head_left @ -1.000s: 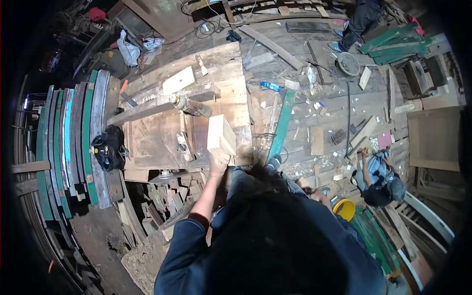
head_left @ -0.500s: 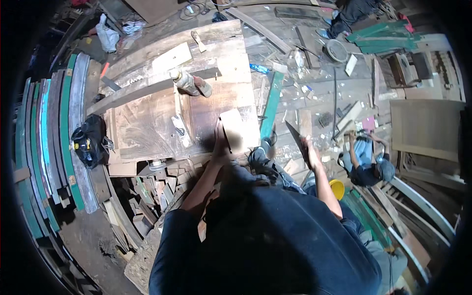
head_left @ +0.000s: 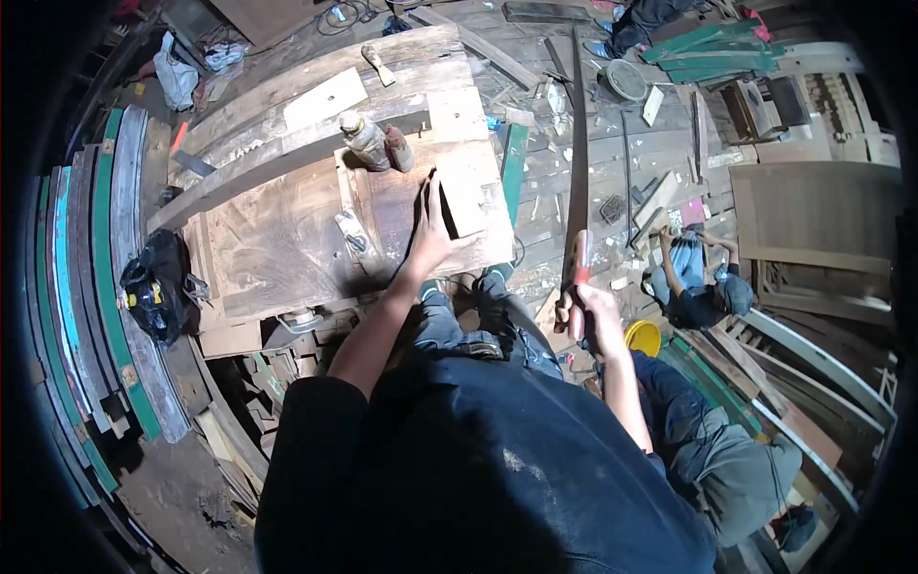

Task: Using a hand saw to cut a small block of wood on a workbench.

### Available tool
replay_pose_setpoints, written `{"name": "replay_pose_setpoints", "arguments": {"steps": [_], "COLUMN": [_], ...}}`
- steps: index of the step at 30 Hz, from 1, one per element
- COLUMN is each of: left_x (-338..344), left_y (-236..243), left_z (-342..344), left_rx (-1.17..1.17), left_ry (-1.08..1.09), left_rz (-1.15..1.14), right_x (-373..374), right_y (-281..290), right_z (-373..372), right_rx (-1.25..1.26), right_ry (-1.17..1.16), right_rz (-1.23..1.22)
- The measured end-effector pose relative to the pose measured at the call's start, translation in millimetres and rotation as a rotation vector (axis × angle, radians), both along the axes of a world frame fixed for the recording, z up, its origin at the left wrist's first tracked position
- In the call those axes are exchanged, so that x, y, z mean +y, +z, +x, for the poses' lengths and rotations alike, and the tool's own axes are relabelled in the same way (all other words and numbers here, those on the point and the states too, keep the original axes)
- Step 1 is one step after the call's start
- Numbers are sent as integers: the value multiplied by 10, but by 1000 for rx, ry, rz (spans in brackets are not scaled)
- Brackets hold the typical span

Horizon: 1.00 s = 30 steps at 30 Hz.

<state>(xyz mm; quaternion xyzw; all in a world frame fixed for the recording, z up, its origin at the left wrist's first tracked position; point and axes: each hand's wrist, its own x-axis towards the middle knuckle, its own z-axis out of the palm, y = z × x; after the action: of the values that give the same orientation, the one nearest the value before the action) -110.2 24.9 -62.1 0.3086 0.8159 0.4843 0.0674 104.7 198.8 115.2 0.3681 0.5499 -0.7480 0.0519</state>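
My left hand point(head_left: 430, 234) grips the side of a pale wooden block point(head_left: 459, 191) resting on the right edge of the wooden work surface point(head_left: 258, 249). My right hand point(head_left: 591, 311) is closed on the handle of a long, dark-bladed saw point(head_left: 579, 143), which points upright in the picture, to the right of the surface. Beyond the block stand two dusty bottles point(head_left: 366, 143) beside a long beam point(head_left: 229, 180). A small tool that looks like a hand plane point(head_left: 352, 230) lies left of my left hand.
Stacked planks point(head_left: 134, 277) and a black bag point(head_left: 153, 287) flank the left side. Wood scraps litter the plank floor. A co-worker point(head_left: 708, 297) crouches at right near a yellow bucket point(head_left: 641, 337); another person point(head_left: 698, 459) is at lower right, and dark trousers show at top right.
My right hand has risen from beside my body, bringing the saw into view and swinging its blade forward. My left hand and the block have moved forward on the work surface.
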Motion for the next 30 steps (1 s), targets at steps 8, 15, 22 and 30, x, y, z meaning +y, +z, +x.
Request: {"name": "replay_pose_setpoints", "arguments": {"steps": [8,15,22,30], "left_x": [-125,9,259,452], "left_y": [335,430,379,337], "left_z": [-169,-154,-405,-459], "left_rx": [-200,-249,-180,-123], "left_ry": [-201,109,210,292], "left_rz": [327,450,378,405], "right_x": [-761,-850,-1017,-1068], "right_y": [-221,-217,-32,22], "right_z": [15,234,252,273], "right_rx": [213,89,87,38], "right_ry": [-68,96,122,162], "right_rz": [166,275,327,280]}}
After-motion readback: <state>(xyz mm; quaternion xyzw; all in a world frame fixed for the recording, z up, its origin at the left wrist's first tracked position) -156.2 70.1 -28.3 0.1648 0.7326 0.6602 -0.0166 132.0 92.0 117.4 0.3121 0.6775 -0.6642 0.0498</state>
